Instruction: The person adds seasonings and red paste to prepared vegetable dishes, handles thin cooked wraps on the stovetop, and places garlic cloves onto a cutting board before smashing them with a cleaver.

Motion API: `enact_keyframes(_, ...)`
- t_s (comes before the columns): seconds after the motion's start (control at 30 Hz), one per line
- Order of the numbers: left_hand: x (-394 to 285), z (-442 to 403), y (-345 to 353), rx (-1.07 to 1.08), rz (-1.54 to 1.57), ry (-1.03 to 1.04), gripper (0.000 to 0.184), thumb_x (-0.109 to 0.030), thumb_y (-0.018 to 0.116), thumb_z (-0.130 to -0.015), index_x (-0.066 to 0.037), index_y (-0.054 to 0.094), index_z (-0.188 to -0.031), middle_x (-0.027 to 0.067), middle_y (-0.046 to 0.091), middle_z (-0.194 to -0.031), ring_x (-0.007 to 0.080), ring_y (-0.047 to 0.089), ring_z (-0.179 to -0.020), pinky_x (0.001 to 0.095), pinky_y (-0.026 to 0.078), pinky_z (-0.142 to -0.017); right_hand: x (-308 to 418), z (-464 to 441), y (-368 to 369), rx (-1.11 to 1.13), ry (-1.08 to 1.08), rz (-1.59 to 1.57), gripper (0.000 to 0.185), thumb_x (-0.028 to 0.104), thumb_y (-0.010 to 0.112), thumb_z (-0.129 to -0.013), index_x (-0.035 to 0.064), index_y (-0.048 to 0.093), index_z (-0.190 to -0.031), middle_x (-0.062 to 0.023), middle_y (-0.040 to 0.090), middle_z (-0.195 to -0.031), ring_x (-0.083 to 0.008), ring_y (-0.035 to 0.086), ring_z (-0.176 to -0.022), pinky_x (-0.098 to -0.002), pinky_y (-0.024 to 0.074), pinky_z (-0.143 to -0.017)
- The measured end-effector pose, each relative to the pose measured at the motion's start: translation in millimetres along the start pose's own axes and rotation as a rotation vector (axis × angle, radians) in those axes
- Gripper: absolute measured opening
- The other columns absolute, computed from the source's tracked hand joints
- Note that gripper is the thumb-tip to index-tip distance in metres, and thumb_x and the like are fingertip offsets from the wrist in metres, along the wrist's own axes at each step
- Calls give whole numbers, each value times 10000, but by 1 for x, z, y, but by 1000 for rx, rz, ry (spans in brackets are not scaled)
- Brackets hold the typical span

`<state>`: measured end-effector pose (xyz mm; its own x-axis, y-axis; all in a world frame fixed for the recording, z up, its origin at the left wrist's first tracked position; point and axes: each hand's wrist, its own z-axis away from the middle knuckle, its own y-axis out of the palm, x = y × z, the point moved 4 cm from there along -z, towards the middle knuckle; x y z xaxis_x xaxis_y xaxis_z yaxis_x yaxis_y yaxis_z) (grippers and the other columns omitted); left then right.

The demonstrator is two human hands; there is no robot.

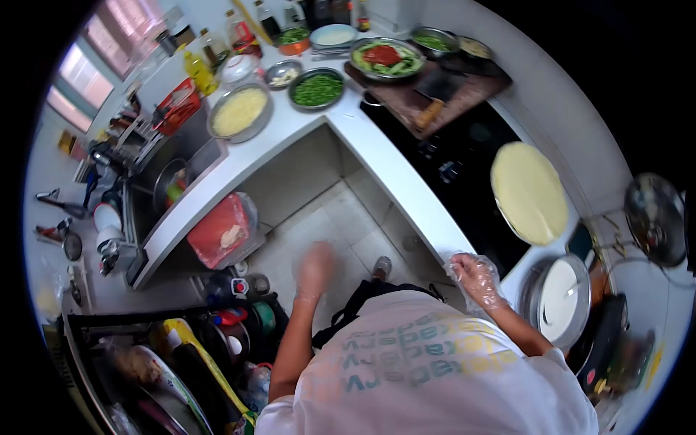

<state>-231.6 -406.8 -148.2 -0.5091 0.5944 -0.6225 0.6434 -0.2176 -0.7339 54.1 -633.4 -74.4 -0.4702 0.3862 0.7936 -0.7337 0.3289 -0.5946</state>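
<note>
My left hand (316, 270), in a clear plastic glove, is over the open floor in front of me, touching nothing I can see; motion smears its fingers. My right hand (475, 281), also in a clear plastic glove, has curled fingers at the counter's front edge; whether anything is inside them is hidden. To its right stands a metal bowl (528, 304) of white liquid (558, 293) with a utensil dipping into it. Above that hand, a large round pale-yellow sheet (529, 192) lies over the black stovetop (417, 148) and the counter.
A cleaver (442, 90) and a plate of sliced greens with red sauce (384, 58) sit on a cutting board (482, 90). Along the white counter (279, 134) are chopped greens (317, 89) and pale shreds (241, 111). A red bag (217, 230) hangs below; cluttered shelves stand at lower left.
</note>
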Motion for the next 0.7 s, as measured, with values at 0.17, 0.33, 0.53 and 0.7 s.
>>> enact_keyframes(0.17,35,-65,-28,-25,109,-341,282,-154,602,-819,-44,579,-1077,122,599,-958,208,588,-821,309,465,-723,39,-85,4,82,20,-143,139,68,544,-862,20,597,-981,-54,618,-912,-98,572,-793,-237,462,-712)
enact_keyframes(0.33,99,-116,-41,-191,642,-592,408,-229,580,-855,-45,503,-1211,81,561,-1086,186,559,-940,279,451,-777,86,-136,11,76,10,-79,145,36,563,-841,21,596,-982,-30,606,-875,-81,545,-774,-222,447,-703)
enact_keyframes(0.53,156,-197,-91,-390,1075,-720,592,-294,609,-843,-49,363,-1322,96,498,-1169,200,525,-1026,305,457,-814,111,-194,45,-12,96,-209,146,24,579,-820,20,589,-965,-15,590,-871,-77,531,-788,-221,435,-742)
enact_keyframes(0.7,243,-243,-93,-420,1337,-807,718,-190,605,-832,-131,157,-1390,125,496,-1105,272,531,-986,383,468,-812,167,-244,89,-19,185,-434,129,42,552,-849,34,581,-974,1,573,-856,-72,531,-785,-223,433,-748)
